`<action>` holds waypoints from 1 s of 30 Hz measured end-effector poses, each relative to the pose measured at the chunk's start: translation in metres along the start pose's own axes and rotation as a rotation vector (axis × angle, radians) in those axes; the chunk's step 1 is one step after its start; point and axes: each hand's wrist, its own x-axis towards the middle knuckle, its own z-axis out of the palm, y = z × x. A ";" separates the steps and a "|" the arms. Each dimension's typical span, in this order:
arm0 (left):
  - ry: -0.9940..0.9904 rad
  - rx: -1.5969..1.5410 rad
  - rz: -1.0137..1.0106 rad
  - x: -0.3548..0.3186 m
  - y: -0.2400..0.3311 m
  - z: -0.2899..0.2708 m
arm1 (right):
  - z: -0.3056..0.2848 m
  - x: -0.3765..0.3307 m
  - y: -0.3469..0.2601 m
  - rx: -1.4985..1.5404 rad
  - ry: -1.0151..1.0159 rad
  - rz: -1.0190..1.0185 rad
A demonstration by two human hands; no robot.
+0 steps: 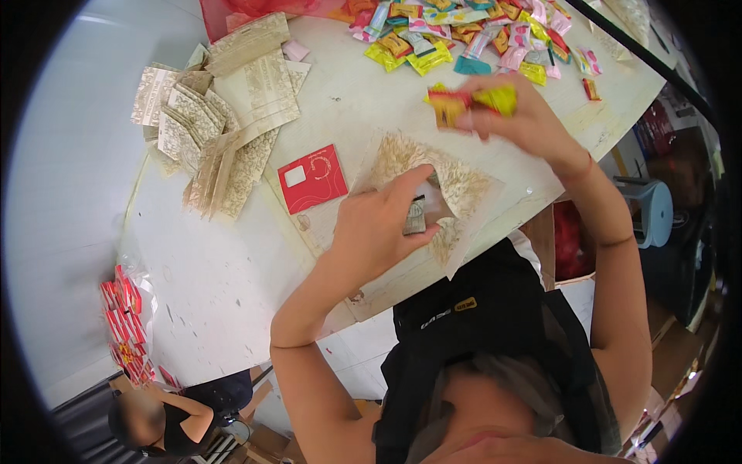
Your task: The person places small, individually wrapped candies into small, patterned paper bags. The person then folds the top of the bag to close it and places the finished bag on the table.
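Note:
On the table before me lies a bag with a gold floral pattern [471, 182]. My left hand [375, 224] is at its mouth, index finger and thumb spread and keeping it open. A grey wrapped sweet [415, 215] shows in the opening between them. Just beyond the bag, my right hand [514, 112] is raised and slightly blurred. Its fingers grip several wrapped sweets [447, 107], yellow and red; their exact number is hard to make out. A red card [313, 179] with a pale rectangle lies flat to the left of the bag.
A heap of mixed wrapped sweets [471, 35] covers the far side of the table [209, 294]. Patterned bags [259, 97] are piled at the far left. Red packets [124, 325] lie at the left edge, near another person [185, 417]. A blue stool [657, 213] stands at right.

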 end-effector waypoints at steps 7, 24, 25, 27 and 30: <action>-0.116 -0.148 -0.094 0.004 -0.007 0.004 | 0.027 -0.043 -0.012 -0.122 -0.016 -0.215; -0.135 -0.246 -0.065 0.009 -0.010 0.012 | 0.038 -0.035 -0.005 0.060 -0.054 0.044; -0.121 -0.253 -0.050 0.008 -0.012 0.014 | 0.042 -0.035 -0.008 0.180 0.025 0.082; -0.102 -0.250 -0.043 0.008 -0.012 0.016 | 0.055 -0.035 -0.017 0.418 0.185 0.165; -0.090 -0.223 -0.065 0.008 -0.011 0.019 | 0.065 -0.026 -0.003 0.269 0.193 0.001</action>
